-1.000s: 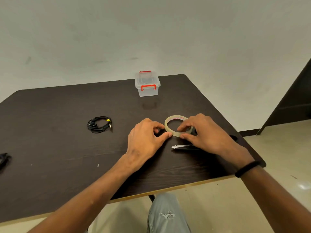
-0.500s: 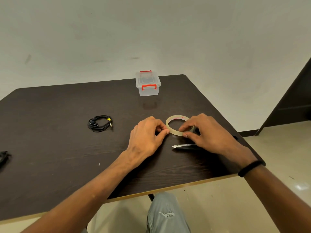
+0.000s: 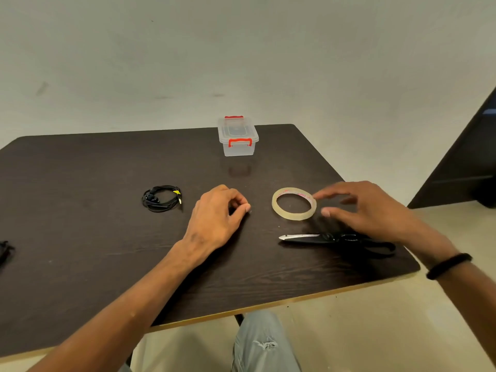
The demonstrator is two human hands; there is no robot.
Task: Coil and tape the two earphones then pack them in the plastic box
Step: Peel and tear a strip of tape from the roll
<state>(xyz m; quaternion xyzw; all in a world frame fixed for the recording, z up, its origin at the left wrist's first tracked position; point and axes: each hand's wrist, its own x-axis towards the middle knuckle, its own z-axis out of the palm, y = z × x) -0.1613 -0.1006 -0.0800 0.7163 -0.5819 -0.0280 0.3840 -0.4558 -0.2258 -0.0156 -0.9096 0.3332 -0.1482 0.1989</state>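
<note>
**Tape roll free on desk; both hands clear of it**

Head view. The dark desk [image 3: 80, 264] carries all items. The plastic box [image 3: 238, 136], lid on with red latches, stands at the far edge, toward the far right corner. A coiled black earphone [image 3: 161, 198] lies left of centre; a second black earphone [image 3: 5, 251] shows only partly at the left edge of the frame. The tape roll [image 3: 294, 203] lies flat toward the right edge, with scissors [image 3: 335, 238], blades closed, nearer the front edge beside it. The left hand [image 3: 214, 221] rests on the desk between earphone and tape, fingers [image 3: 245, 208] curled together with thumb against fingertip; whether they pinch anything cannot be told. The right hand [image 3: 367, 210] hovers just right of the roll, fingers [image 3: 326, 210] apart, blurred, holding nothing.
</note>
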